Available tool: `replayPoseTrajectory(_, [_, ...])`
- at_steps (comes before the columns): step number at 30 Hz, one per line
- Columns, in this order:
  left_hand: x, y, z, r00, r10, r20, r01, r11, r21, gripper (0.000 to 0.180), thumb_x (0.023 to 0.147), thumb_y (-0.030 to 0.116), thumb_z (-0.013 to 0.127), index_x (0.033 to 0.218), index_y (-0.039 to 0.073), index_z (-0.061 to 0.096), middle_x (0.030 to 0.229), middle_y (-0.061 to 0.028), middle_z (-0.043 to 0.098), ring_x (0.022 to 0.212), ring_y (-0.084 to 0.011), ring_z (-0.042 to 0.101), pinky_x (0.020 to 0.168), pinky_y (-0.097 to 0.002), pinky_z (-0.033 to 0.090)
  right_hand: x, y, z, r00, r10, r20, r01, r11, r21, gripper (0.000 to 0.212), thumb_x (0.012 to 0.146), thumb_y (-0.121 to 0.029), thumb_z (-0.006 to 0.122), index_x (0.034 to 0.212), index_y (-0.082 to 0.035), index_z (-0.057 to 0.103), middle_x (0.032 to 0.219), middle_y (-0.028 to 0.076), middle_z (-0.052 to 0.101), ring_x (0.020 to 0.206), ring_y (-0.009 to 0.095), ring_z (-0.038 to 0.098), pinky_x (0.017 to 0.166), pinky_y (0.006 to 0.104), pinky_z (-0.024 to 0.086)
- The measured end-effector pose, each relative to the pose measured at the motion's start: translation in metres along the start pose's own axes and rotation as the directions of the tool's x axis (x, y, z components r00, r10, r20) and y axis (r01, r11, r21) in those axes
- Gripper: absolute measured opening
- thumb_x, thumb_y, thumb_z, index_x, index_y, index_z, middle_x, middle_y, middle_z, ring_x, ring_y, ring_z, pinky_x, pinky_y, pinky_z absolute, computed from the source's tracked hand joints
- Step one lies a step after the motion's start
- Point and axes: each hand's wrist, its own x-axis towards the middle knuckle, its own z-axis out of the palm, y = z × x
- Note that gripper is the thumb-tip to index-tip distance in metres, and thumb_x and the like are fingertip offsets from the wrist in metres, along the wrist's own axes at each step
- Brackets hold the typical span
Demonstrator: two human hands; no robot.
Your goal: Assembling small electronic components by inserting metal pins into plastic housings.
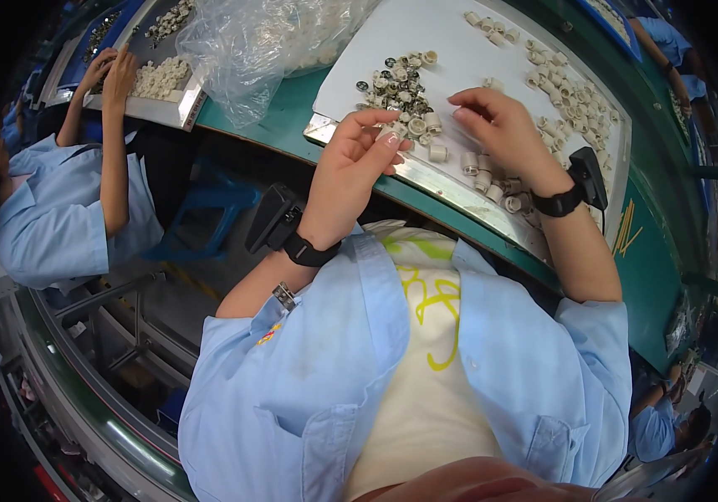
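You are curling your left hand (352, 157), its grasp unclear, just beside piled small parts (404, 90); your right hand (505, 130) is hovering loosely open, white cylinders (482, 180) lying near its wrist.

Small white cylindrical parts (437, 154) — some upright, some tipped over, hollow ends showing — loosely spread across the right of a white board (413, 29), dark metallic pieces (363, 85) heaped among pale ones at left.

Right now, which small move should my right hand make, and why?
Perhaps lower your right hand towards the white cylindrical pieces near the tray's metal rim: it looks open and empty, and they lie close. What your left hand holds, if anything, is unclear.
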Motion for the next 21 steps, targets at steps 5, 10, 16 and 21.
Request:
replayPoseTrajectory(5, [0.006, 0.005, 0.013, 0.995, 0.020, 0.098, -0.024, 0.999, 0.035, 0.019, 0.087, 0.013, 0.052, 0.102, 0.002, 0.051, 0.086, -0.0029, 0.058, 0.076, -0.0059, 0.052, 0.066, -0.0184, 0.042, -0.017, -0.013, -0.025, 0.984, 0.145, 0.101, -0.175, 0.746, 0.643, 0.019, 0.085, -0.017, 0.057, 0.096, -0.001, 0.058, 0.086, 0.003, 0.058, 0.072, 0.010, 0.051, 0.068, 0.0220, 0.042])
replayPoseTrajectory(10, [0.018, 0.003, 0.029, 0.964, -0.017, 0.266, -0.001, 0.998, 0.070, 0.019, 0.087, 0.016, 0.053, 0.101, 0.002, 0.052, 0.084, -0.0007, 0.055, 0.073, -0.0047, 0.050, 0.064, -0.0178, 0.041, -0.041, -0.021, -0.025, 0.995, 0.100, 0.029, -0.083, 0.599, 0.796, 0.023, 0.084, -0.018, 0.058, 0.099, -0.001, 0.054, 0.089, 0.004, 0.058, 0.077, 0.011, 0.053, 0.074, 0.0232, 0.042])
replayPoseTrajectory(16, [0.021, 0.007, 0.058, 0.949, -0.068, 0.309, 0.063, 0.998, 0.027, 0.019, 0.087, 0.019, 0.055, 0.095, 0.001, 0.055, 0.080, 0.0008, 0.055, 0.069, -0.0043, 0.049, 0.060, -0.0179, 0.040, -0.057, -0.025, -0.024, 0.991, 0.088, -0.104, 0.043, 0.529, 0.848, 0.022, 0.083, -0.017, 0.060, 0.096, -0.001, 0.052, 0.092, 0.006, 0.057, 0.083, 0.013, 0.054, 0.078, 0.0249, 0.043])
replayPoseTrajectory(21, [0.022, 0.004, 0.068, 0.950, -0.042, 0.311, 0.001, 0.991, 0.131, 0.021, 0.085, 0.021, 0.057, 0.087, 0.000, 0.059, 0.072, 0.0026, 0.055, 0.066, -0.0036, 0.048, 0.059, -0.0183, 0.039, -0.065, -0.019, -0.017, 0.978, 0.055, -0.200, 0.134, 0.564, 0.815, 0.021, 0.084, -0.015, 0.058, 0.098, -0.001, 0.053, 0.100, 0.006, 0.055, 0.091, 0.013, 0.052, 0.083, 0.0261, 0.041])
